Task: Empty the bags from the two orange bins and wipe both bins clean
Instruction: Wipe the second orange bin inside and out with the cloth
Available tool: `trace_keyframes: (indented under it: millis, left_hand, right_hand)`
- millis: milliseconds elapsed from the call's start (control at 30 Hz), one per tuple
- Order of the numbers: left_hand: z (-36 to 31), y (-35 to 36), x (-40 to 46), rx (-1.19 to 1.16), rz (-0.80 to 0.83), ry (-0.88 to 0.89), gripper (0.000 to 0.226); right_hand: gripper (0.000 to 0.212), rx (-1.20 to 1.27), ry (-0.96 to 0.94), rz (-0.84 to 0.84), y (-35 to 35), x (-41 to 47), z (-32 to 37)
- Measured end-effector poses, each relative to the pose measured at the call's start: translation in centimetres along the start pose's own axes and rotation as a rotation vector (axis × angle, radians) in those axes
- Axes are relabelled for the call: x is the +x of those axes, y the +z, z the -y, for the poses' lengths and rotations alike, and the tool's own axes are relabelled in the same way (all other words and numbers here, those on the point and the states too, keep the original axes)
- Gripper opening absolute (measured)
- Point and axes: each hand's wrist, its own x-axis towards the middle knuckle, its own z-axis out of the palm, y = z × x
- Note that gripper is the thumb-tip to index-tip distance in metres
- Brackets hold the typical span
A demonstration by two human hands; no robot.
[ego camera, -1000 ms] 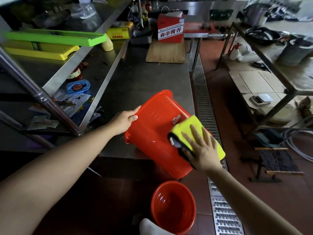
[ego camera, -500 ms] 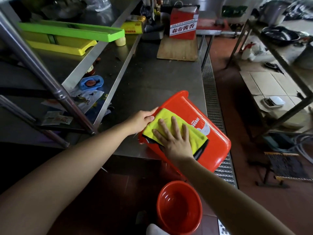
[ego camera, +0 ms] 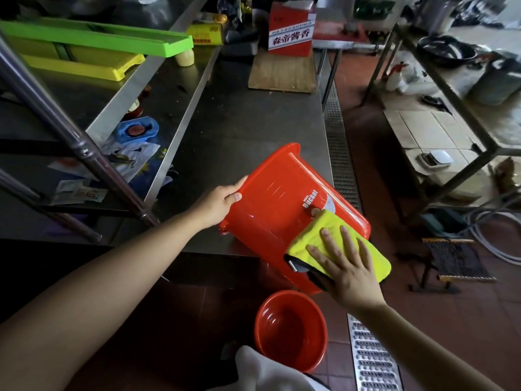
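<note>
Both forearms bare, no sleeves showing to the frame edge. Left hand [ego camera: 218, 203] and right hand [ego camera: 345, 265]: no gloves, rings or watch. White garment [ego camera: 265, 371] at bottom centre.

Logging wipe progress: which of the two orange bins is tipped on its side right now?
The orange bin on the steel table, held by the left hand while the right hand presses a yellow cloth on it. The orange bin on the floor stands upright.

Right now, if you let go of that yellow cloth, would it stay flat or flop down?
Probably flop. The cloth already bends over the bin's edge past the right hand, so it looks soft. It seems thick and folded, so it would likely drop in a lump rather than flutter.
</note>
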Motion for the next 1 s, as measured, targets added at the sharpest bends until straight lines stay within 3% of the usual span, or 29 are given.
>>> trace_keyframes:
  millis: [200, 300, 367, 433, 533, 767, 867, 1000]
  left_hand:
    - [-0.1, 0.0, -1.6, -0.009, -0.026, 0.045, 0.046]
    - [-0.2, 0.2, -1.8, 0.002, -0.102, 0.078, 0.024]
    - [-0.1, 0.3, -1.8, 0.041, -0.144, 0.079, 0.022]
    - [-0.2, 0.2, -1.9, 0.017, -0.139, 0.052, 0.022]
    - [-0.3, 0.1, -2.0, -0.007, -0.096, 0.030, 0.046]
    - [0.3, 0.6, -1.5, 0.020, -0.081, -0.013, 0.049]
    - [0.8, 0.7, -2.1, 0.029, -0.068, -0.009, 0.049]
    - [1.4, 0.8, -2.9, 0.039, -0.065, -0.009, 0.050]
  right_hand:
    - [0.063, 0.032, 0.046, 0.017, -2.2, 9.9, 3.6]
    - [0.061, 0.080, 0.055, 0.066, -2.9, 15.6, 6.1]
    - [0.060, 0.079, 0.059, 0.082, -3.1, 17.1, 6.8]
    - [0.062, 0.060, 0.034, 0.068, -3.1, 16.1, 6.1]
    - [0.069, 0.007, -0.033, 0.029, -2.5, 11.5, 3.5]
    - [0.076, 0.050, -0.002, 0.014, -1.4, 2.1, -0.5]
    - [0.077, 0.065, -0.018, 0.042, -1.8, 2.0, -0.1]
    - [0.060, 0.072, 0.013, 0.061, -3.0, 7.4, 2.0]
